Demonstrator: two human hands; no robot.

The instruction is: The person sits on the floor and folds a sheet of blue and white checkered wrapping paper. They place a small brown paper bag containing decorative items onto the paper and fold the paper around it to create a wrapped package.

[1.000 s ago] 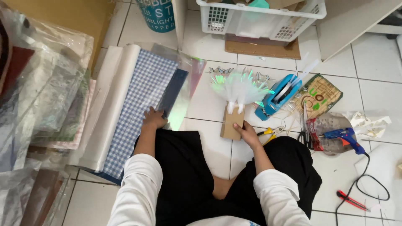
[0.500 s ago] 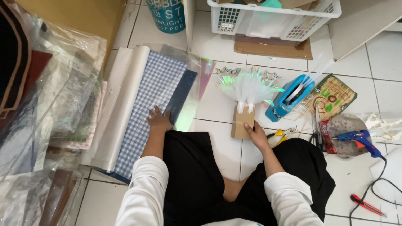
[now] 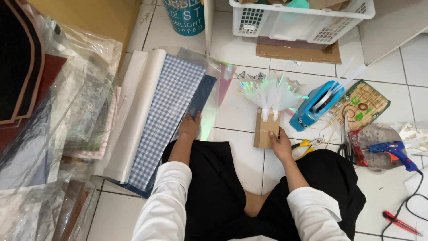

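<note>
A small brown cardboard piece (image 3: 266,130) is held at its lower right edge by the right hand (image 3: 282,145), with the fingers closed around it. It lies on the white floor tiles (image 3: 240,111), just in front of the person's knees. A bunch of shiny white wrap (image 3: 270,91) sticks out from its top, at 12 o'clock from the card.

The left hand (image 3: 190,126) is laid flat and open on a stack of paper sheets (image 3: 169,111), at 9 o'clock from the card. A blue checked sheet is on top, with a dark blue sheet and a clear shiny one beside it. It looks as if a sheet is being picked while the little bunch is kept steady. A careful pinch of just one sheet would be needed, because the sheets lie close on each other.

A blue tape holder (image 3: 315,107) is seen at 2 o'clock from the card. Yellow pliers (image 3: 304,147) lie just beside the right hand at 3 o'clock. A blue glue gun (image 3: 392,151) and scissors (image 3: 347,143) are farther out at 3 o'clock. A white basket (image 3: 303,20) stands at 12 o'clock. Plastic bags (image 3: 67,116) are piled at 9 o'clock, close against the sheets.
</note>
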